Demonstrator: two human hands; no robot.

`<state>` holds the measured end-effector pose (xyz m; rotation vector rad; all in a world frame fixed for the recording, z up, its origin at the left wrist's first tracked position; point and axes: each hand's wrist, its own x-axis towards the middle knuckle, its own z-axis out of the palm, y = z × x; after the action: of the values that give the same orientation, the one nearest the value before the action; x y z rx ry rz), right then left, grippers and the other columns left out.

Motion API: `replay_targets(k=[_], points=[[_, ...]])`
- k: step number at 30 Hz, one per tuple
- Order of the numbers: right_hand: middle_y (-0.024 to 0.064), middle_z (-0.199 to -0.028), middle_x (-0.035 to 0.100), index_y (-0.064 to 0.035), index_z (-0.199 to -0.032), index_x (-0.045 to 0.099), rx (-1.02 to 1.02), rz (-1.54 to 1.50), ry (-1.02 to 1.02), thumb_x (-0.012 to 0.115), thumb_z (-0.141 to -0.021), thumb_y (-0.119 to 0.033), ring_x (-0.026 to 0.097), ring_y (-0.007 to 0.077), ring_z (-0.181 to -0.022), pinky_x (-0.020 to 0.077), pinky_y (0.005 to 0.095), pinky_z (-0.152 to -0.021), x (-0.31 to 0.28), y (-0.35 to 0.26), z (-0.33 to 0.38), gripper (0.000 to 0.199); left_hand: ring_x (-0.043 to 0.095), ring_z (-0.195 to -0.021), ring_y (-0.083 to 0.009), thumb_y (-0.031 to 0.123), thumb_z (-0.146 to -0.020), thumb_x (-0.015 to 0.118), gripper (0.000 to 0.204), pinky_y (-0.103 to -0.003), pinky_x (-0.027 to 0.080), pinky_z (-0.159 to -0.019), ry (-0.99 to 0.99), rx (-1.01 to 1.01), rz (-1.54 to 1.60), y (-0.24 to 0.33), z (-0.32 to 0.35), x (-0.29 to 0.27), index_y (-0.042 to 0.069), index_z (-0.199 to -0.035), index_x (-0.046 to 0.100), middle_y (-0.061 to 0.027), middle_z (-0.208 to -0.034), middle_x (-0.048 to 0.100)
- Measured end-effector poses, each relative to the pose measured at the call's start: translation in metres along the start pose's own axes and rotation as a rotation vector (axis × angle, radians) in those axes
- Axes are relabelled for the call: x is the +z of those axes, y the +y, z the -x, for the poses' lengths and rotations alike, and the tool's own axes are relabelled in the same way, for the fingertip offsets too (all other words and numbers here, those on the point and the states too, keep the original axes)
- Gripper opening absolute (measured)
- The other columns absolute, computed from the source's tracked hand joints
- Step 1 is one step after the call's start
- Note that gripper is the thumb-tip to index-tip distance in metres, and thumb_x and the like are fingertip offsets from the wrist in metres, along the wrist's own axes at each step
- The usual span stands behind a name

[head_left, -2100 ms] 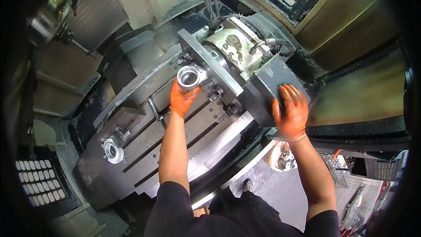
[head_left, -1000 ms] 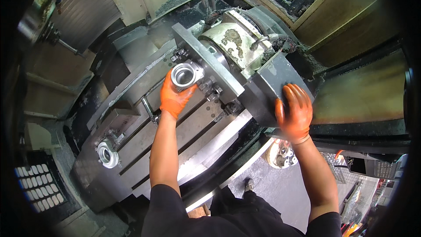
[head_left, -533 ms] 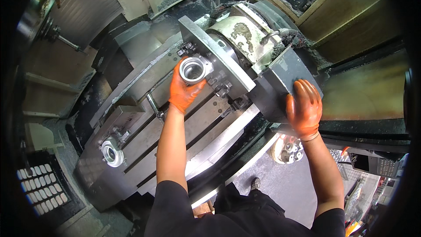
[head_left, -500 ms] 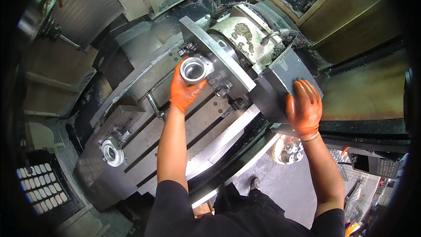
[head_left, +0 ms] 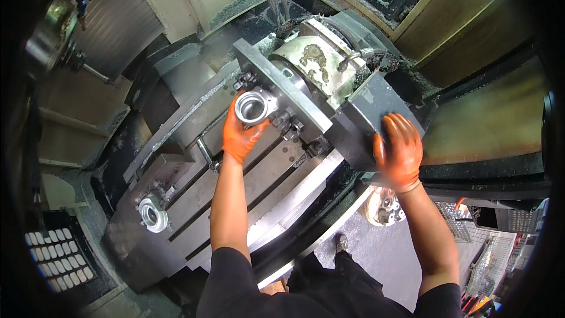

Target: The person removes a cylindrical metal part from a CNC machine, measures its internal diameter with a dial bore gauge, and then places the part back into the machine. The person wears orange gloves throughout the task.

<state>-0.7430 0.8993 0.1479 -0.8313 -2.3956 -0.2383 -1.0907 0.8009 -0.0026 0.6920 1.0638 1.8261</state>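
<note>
Head cam: L hand [head_left: 241, 135] pinching ring part [head_left: 254, 109] by plate [head_left: 286, 87], R hand [head_left: 401, 148] spread on grey box [head_left: 376, 103]; prob. positioning step, next needs steady grip.

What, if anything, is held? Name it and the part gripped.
Left hand: silvery ring-shaped metal part, gripped by its outer wall. Right hand: nothing, resting on the grey box-shaped cover.

Exposure: bright mid-field, dim periphery | Glare: white along the lower edge of the machine table [head_left: 285, 217], 6 o'clock; glints on the metal ring [head_left: 263, 108], 11 o'clock; sheen on the floor [head_left: 374, 253], 5 o'clock | Blur: soft haze, 10 o'clock | Distortion: straight edges bow toward a black, vignetted rim
</note>
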Motion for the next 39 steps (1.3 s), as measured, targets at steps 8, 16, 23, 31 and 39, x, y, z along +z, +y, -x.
replay_targets(k=[8, 16, 23, 31, 39], points=[[0.0205, -0.119, 0.067, 0.0011, -0.120, 0.064, -0.030, -0.020, -0.038, 0.075, -0.082, -0.013, 0.065, 0.0399, -0.111, 0.0491, 0.0507, -0.101, 0.002, 0.004, -0.003, 0.042, 0.066, -0.094, -0.0175, -0.012, -0.078, 0.078, 0.088, -0.027, 0.056, -0.071, 0.022, 0.022, -0.117, 0.004, 0.005, 0.002, 0.007, -0.152, 0.036, -0.0084, -0.124, 0.062], [0.0189, -0.122, 0.066, 0.0017, -0.121, 0.063, -0.015, 0.029, -0.062, 0.075, -0.083, -0.011, 0.063, 0.0370, -0.116, 0.0475, 0.0476, -0.104, -0.001, -0.001, -0.002, 0.042, 0.059, -0.073, -0.0151, -0.009, -0.088, 0.065, 0.062, -0.018, 0.040, -0.053, 0.015, 0.054, -0.115, 0.004, 0.004, 0.008, 0.010, -0.143, 0.043, -0.0132, -0.114, 0.061], [0.0172, -0.122, 0.067, 0.0002, -0.122, 0.064, 0.000, 0.024, -0.014, 0.075, -0.084, -0.012, 0.063, 0.0360, -0.115, 0.0478, 0.0474, -0.104, -0.002, -0.002, 0.002, 0.042, 0.043, -0.135, -0.0201, 0.050, -0.086, 0.071, 0.090, -0.048, 0.036, -0.106, 0.113, -0.210, -0.075, 0.016, 0.021, 0.009, 0.028, -0.161, 0.024, 0.0012, -0.152, 0.041], [0.0166, -0.121, 0.067, -0.0017, -0.122, 0.064, 0.012, 0.028, 0.009, 0.076, -0.084, -0.016, 0.063, 0.0356, -0.115, 0.0479, 0.0479, -0.102, -0.002, -0.002, 0.001, 0.042, 0.062, -0.093, -0.0091, 0.030, -0.085, 0.066, 0.055, -0.026, 0.047, -0.070, 0.229, -0.075, -0.064, 0.000, -0.009, 0.012, 0.019, -0.139, 0.059, 0.0058, -0.108, 0.067], [0.0176, -0.121, 0.067, -0.0014, -0.122, 0.063, 0.020, 0.006, 0.006, 0.076, -0.083, -0.015, 0.063, 0.0367, -0.115, 0.0475, 0.0489, -0.103, -0.001, -0.002, 0.002, 0.043, 0.060, -0.087, -0.0091, 0.029, -0.087, 0.063, 0.052, -0.024, 0.044, -0.069, 0.478, -0.045, -0.200, 0.000, -0.002, 0.027, 0.008, -0.135, 0.061, 0.0023, -0.104, 0.067]])
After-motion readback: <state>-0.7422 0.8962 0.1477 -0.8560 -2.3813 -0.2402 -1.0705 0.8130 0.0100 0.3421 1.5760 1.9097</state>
